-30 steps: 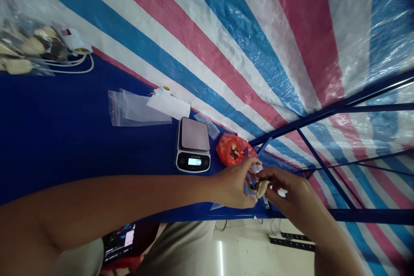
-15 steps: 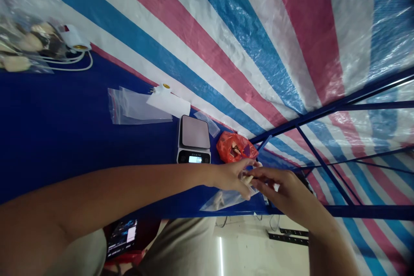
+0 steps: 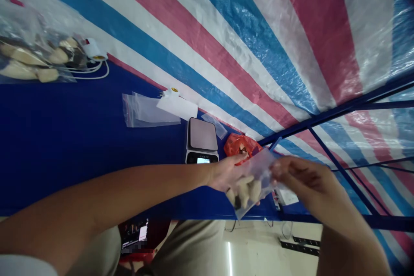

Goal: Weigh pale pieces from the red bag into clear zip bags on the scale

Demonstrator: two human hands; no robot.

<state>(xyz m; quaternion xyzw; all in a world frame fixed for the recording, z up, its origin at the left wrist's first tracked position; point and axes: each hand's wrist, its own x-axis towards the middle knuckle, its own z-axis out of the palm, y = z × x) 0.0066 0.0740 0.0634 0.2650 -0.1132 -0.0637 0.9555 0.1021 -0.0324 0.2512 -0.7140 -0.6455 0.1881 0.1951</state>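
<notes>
Both my hands hold a small clear plastic bag with several pale cream pieces inside, above the front edge of the blue table. My left hand grips the bag's left side with closed fingers. My right hand pinches its right side and is blurred by motion. A small digital scale with a lit display stands just behind my left hand. A red-orange plastic bag lies beside the scale, behind the clear bag.
Flat empty clear bags and a white paper lie further back on the table. A large clear bag of pale pieces and a white cable sit at the far left. A striped tarp forms the back wall. Blue metal bars run on the right.
The clear bag has been lifted off the table edge and now hangs upright between both hands, with the pale pieces inside. My right hand moved right. The view shifted slightly.
</notes>
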